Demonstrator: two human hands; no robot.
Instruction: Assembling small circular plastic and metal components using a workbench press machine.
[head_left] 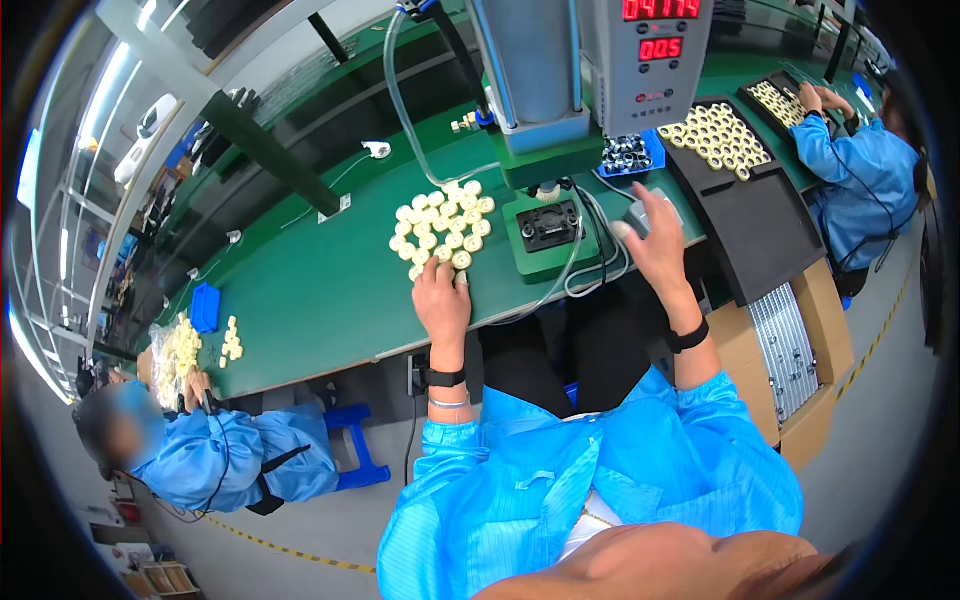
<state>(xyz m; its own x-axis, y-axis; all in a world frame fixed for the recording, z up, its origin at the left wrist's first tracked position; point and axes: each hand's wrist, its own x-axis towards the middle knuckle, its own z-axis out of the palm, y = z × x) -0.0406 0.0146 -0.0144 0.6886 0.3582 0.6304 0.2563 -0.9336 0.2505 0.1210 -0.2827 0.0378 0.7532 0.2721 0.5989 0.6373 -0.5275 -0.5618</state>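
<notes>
My left hand (441,298) rests on the green bench at the near edge of a cluster of small cream ring-shaped parts (441,226), fingertips touching the closest ones. My right hand (655,243) lies flat with spread fingers on a grey pad beside the green base (545,238) of a small press, whose black fixture (548,226) sits between my hands. A blue tray of dark metal rings (627,154) stands just beyond the right hand.
A black tray (745,215) holding several cream rings (716,136) sits at the right. A grey press column with red number displays (650,60) rises behind. A person in blue works at the right (860,180), another at the lower left (215,450). Cardboard box (790,350) by my right side.
</notes>
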